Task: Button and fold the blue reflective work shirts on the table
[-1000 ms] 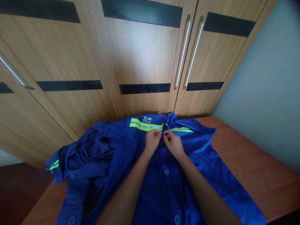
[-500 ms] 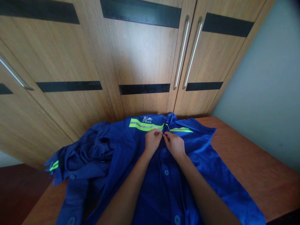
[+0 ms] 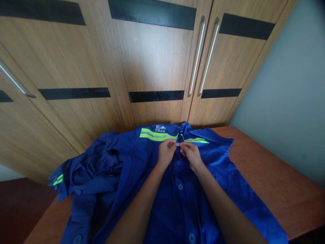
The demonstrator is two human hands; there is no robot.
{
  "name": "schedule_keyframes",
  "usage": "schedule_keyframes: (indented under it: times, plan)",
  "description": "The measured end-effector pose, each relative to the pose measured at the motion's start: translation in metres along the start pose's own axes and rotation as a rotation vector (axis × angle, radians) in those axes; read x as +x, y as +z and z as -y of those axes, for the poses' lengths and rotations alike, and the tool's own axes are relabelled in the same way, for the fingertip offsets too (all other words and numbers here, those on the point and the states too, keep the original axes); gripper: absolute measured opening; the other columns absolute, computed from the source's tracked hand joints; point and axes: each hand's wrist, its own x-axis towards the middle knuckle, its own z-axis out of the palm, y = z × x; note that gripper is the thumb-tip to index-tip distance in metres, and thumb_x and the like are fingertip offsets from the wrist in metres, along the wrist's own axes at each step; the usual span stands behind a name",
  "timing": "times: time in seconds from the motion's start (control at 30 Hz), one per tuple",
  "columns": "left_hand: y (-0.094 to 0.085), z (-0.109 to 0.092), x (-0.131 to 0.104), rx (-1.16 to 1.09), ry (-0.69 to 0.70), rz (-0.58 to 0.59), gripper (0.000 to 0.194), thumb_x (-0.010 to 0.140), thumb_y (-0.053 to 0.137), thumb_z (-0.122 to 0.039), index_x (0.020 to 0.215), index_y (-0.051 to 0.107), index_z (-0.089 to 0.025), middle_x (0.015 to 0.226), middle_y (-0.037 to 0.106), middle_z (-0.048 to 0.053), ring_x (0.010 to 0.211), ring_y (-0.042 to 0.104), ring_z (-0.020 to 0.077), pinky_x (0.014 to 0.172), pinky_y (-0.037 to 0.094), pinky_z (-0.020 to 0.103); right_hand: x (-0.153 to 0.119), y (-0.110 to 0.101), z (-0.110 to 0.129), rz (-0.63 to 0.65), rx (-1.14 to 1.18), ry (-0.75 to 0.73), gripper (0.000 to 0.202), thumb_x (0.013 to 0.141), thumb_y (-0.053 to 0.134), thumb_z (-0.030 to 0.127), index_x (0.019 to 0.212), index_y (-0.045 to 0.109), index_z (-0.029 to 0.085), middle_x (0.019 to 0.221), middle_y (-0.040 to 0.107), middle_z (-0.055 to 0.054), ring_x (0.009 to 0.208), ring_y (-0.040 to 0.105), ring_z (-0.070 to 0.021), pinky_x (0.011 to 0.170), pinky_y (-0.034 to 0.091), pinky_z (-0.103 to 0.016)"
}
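Note:
A blue work jacket (image 3: 137,159) with yellow-green reflective strips lies front up on a reddish-brown wooden surface. My left hand (image 3: 167,152) pinches the jacket's front edge just below the strip. Close to its right, my right hand (image 3: 191,153) has its fingers pressed together on the other side of the placket. A small light button (image 3: 178,144) shows between the fingertips of both hands. Below them, more buttons (image 3: 180,186) run down the front. The left sleeve part (image 3: 101,162) is bunched up.
Behind the jacket stands a wooden cabinet (image 3: 154,61) with dark strips and metal handles (image 3: 208,57). A grey wall (image 3: 286,101) rises at the right. The wooden surface (image 3: 274,176) shows right of the jacket.
My right hand has shifted slightly right and its fingers have changed position. The light button has come into view between my fingertips. My left hand has barely moved.

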Motion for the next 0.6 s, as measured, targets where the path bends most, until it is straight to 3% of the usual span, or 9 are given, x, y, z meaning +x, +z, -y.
schedule_keyframes:
  times: [0.17, 0.33, 0.4, 0.5, 0.6]
  plan:
    - [-0.001, -0.002, 0.0, 0.061, 0.005, 0.058, 0.008, 0.081, 0.058, -0.014, 0.085, 0.065, -0.016, 0.085, 0.072, 0.004, 0.08, 0.069, 0.015, 0.076, 0.054, 0.026, 0.001, -0.005, -0.004, 0.06, 0.075, 0.068, 0.035, 0.075, 0.054, 0.05, 0.078, 0.063, 0.016, 0.057, 0.054, 0.001, 0.048, 0.046, -0.01, 0.049, 0.04, -0.023]
    - [-0.007, -0.003, -0.003, 0.284, -0.018, 0.125, 0.023, 0.076, 0.056, -0.004, 0.09, 0.066, -0.018, 0.076, 0.071, 0.001, 0.072, 0.067, 0.0142, 0.071, 0.05, 0.024, 0.003, -0.007, -0.008, 0.048, -0.125, 0.071, 0.029, 0.075, 0.057, 0.043, 0.066, 0.063, 0.017, 0.056, 0.056, -0.002, 0.052, 0.051, -0.0139, 0.053, 0.041, -0.026]
    - [-0.008, -0.006, -0.005, 0.384, -0.017, 0.182, 0.026, 0.074, 0.056, -0.003, 0.091, 0.068, -0.019, 0.073, 0.07, 0.0, 0.069, 0.066, 0.015, 0.067, 0.049, 0.024, 0.005, -0.007, -0.007, -0.037, -0.24, 0.041, 0.024, 0.077, 0.057, 0.039, 0.071, 0.065, 0.017, 0.067, 0.062, -0.006, 0.068, 0.058, -0.0195, 0.064, 0.045, -0.03]
    - [-0.009, -0.012, -0.008, 0.524, 0.004, 0.262, 0.025, 0.074, 0.054, -0.004, 0.087, 0.069, -0.02, 0.075, 0.071, 0.002, 0.071, 0.066, 0.0175, 0.066, 0.047, 0.025, 0.013, -0.004, -0.002, -0.157, -0.369, -0.027, 0.025, 0.076, 0.058, 0.027, 0.099, 0.066, 0.019, 0.104, 0.065, -0.011, 0.105, 0.054, -0.0258, 0.086, 0.042, -0.035]
    - [-0.011, -0.018, -0.011, 0.641, 0.032, 0.328, 0.024, 0.074, 0.053, -0.006, 0.084, 0.07, -0.02, 0.075, 0.072, 0.004, 0.074, 0.067, 0.0205, 0.067, 0.045, 0.027, 0.028, -0.002, 0.002, -0.158, -0.439, -0.055, 0.04, 0.069, 0.061, 0.015, 0.108, 0.066, 0.023, 0.113, 0.065, -0.009, 0.114, 0.052, -0.0253, 0.093, 0.038, -0.033]
